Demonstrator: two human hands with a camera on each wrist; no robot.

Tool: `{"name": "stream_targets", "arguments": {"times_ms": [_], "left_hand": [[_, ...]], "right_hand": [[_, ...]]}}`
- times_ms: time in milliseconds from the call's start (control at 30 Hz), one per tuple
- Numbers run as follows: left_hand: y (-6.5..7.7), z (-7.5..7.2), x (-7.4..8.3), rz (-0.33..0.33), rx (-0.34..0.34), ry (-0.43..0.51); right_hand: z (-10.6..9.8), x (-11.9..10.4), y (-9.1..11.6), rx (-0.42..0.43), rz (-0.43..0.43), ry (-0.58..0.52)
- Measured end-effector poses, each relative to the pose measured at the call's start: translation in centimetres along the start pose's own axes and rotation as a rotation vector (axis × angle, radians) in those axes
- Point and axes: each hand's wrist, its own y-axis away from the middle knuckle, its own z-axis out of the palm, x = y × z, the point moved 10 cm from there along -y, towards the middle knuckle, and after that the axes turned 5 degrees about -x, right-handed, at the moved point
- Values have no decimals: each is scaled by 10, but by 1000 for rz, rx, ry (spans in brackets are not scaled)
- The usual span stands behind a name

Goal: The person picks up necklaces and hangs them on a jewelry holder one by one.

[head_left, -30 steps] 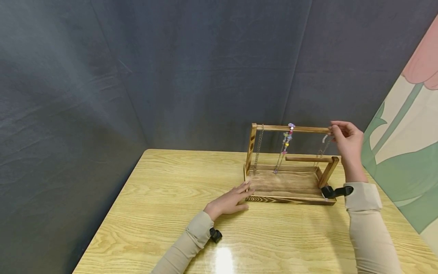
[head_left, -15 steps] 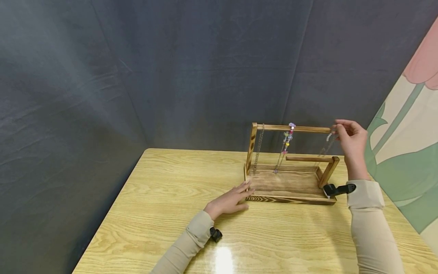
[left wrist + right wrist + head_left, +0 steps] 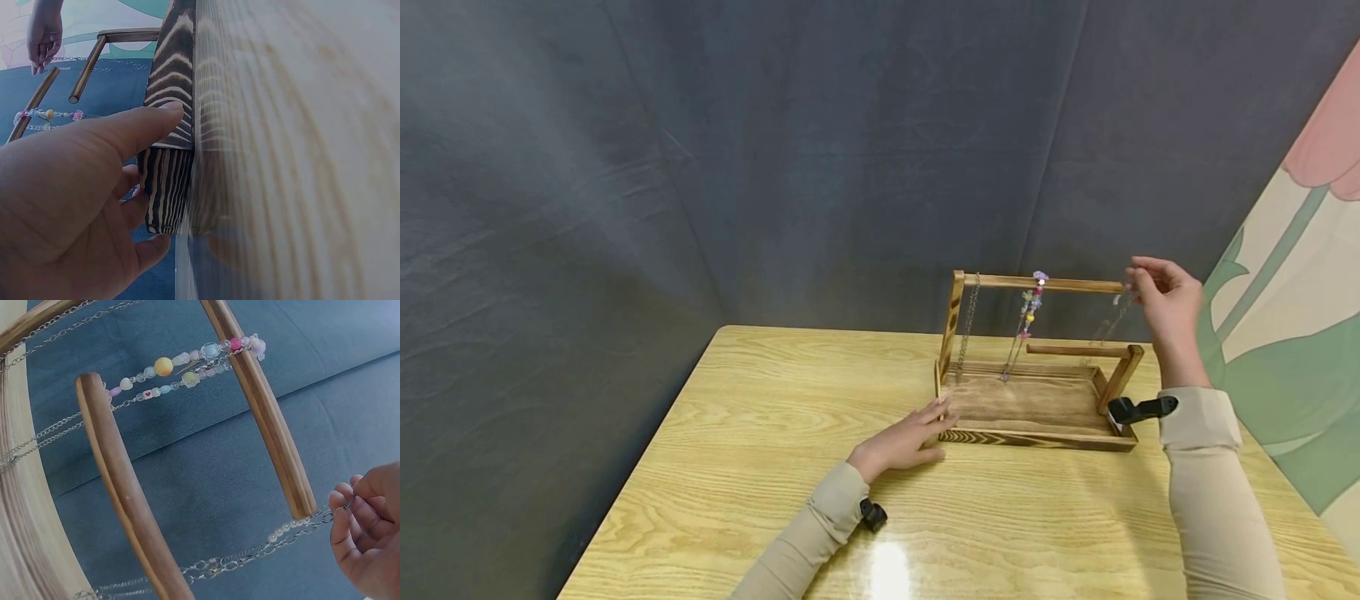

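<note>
In the head view, my right hand [image 3: 1172, 304] pinches a silver chain necklace [image 3: 256, 553] with small white pearls, beside the free end of the upper bar [image 3: 1082, 286] of a wooden jewelry stand [image 3: 1037, 438]. The right wrist view has the chain between thumb and fingertips, overlapping the bar's tip and trailing away past the lower bar [image 3: 131, 487]. My left hand [image 3: 904, 437] holds the front left corner of the stand's tray. Its thumb [image 3: 150, 125] presses the front wall, and its fingers lie around the end, partly hidden.
A colorful beaded necklace [image 3: 164, 366] hangs midway along the upper bar. Another silver chain [image 3: 968, 321] hangs near the left post [image 3: 951, 325]. The stand rests on a wood-grain table [image 3: 790, 383], before a dark curtain [image 3: 850, 167] and a flower-patterned panel [image 3: 1292, 333].
My right hand shifts right with the pearl chain, then slightly up and back left at the bar's end. The hanging chain swings along. My left hand stays put.
</note>
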Motion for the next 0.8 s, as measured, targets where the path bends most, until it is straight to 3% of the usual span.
{"name": "stream_targets", "arguments": {"times_ms": [300,800], "left_hand": [[0,0,-1,-3,-2,-1],[-1,2,-3,-9,0,-2]], "right_hand": [[7,-4,-3,-33,-6,71],[19,-23,0,-83,-35,69]]}}
